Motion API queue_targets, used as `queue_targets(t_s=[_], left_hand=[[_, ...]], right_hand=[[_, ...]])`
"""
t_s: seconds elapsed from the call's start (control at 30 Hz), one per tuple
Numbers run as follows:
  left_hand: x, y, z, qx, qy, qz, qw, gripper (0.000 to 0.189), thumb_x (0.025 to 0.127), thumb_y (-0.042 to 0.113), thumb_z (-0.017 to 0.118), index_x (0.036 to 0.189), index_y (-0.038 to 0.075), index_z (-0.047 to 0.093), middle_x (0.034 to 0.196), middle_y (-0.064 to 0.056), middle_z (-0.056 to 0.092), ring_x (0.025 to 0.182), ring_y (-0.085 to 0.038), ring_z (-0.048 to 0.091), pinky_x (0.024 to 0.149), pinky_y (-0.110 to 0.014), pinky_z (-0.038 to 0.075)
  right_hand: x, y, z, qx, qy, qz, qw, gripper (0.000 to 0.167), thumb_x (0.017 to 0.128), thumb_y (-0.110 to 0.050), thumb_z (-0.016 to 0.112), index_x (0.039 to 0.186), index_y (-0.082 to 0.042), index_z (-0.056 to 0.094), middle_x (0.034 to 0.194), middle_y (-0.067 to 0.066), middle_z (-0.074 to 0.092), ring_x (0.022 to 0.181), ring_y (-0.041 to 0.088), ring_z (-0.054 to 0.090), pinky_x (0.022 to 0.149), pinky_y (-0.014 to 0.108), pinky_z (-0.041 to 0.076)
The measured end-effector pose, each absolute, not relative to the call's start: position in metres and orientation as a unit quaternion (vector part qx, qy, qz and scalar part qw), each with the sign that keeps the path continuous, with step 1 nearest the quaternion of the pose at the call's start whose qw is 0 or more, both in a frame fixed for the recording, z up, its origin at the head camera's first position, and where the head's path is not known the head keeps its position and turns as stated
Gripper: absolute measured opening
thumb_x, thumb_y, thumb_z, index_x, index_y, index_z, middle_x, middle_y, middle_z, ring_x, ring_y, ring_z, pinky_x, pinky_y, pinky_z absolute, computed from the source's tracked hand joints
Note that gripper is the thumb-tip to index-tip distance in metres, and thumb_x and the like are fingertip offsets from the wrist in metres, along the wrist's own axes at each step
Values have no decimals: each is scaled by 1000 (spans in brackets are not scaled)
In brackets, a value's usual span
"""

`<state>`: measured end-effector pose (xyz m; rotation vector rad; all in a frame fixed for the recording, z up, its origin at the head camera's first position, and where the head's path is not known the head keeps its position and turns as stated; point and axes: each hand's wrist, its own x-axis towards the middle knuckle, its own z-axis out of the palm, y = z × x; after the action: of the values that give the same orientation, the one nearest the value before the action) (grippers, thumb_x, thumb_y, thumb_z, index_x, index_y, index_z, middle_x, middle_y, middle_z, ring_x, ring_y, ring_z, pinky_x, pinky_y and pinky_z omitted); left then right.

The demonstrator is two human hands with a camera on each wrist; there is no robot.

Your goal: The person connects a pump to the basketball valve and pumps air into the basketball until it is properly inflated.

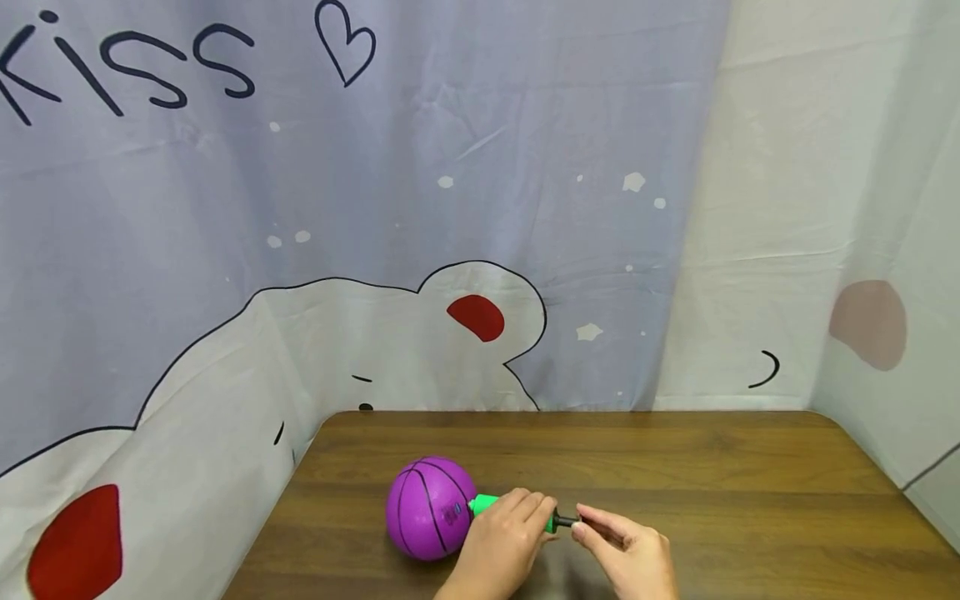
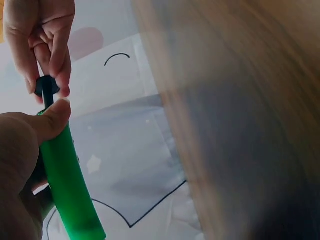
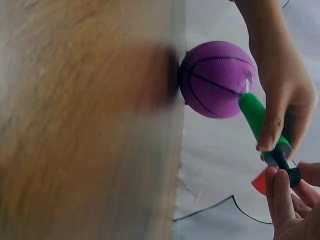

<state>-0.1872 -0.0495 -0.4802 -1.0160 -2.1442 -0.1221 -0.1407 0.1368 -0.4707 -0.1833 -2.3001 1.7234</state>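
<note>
A purple basketball (image 1: 429,510) with dark seams sits on the wooden table, left of both hands. My left hand (image 1: 504,537) grips the green barrel of a small hand pump (image 2: 70,182), thumb along its side near the handle end. The pump's front tip meets the ball's right side in the head view. With thumb and fingertips my right hand (image 1: 633,550) pinches the black handle (image 3: 294,176) at the pump's other end. A short length of dark rod shows between handle and barrel.
The brown wooden table (image 1: 712,475) extends to the right and behind the ball. A printed curtain (image 1: 585,250) with cartoon shapes hangs along the table's back edge and at both sides.
</note>
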Motion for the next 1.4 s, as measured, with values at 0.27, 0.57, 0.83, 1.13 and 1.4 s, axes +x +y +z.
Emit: queue_targets(t_s=[0.27,0.57,0.83,1.13,1.4], left_hand=[[-193,-61,-477,-382,-840,-77,377,43,76,30,86,112,14,69,103,6,68,95,-9,63,89,-21,55],[-196,-67,-475,-376,-842,-94,376,41,77,28,85,112,13,69,102,7,67,95,-9,63,88,-21,55],[-194,-61,-478,-371,-828,-82,412,43,71,24,89,106,9,69,98,1,67,92,-14,64,90,-27,55],[-187,-42,-483,-375,-829,-55,412,47,69,29,91,107,9,71,99,2,69,91,-11,64,90,-25,56],[-186,-40,-484,-385,-837,-43,387,48,73,36,89,110,12,71,102,4,70,94,-9,64,91,-21,55]], right_hand=[[-135,165,-457,-96,-806,574,105,35,84,-36,82,113,-16,78,86,-3,78,78,10,75,71,18,58],[-131,189,-457,-85,-800,581,123,34,88,-27,79,116,-9,76,89,1,79,78,11,76,70,14,57],[-135,179,-462,-64,-825,544,139,29,87,-21,80,114,-9,78,90,1,79,75,5,74,68,13,56],[-138,148,-468,-48,-841,502,195,25,82,-20,84,107,-14,81,90,2,79,77,2,73,64,15,57],[-141,137,-469,-54,-827,539,151,26,82,-24,84,106,-15,81,95,2,79,78,3,72,66,18,58]])
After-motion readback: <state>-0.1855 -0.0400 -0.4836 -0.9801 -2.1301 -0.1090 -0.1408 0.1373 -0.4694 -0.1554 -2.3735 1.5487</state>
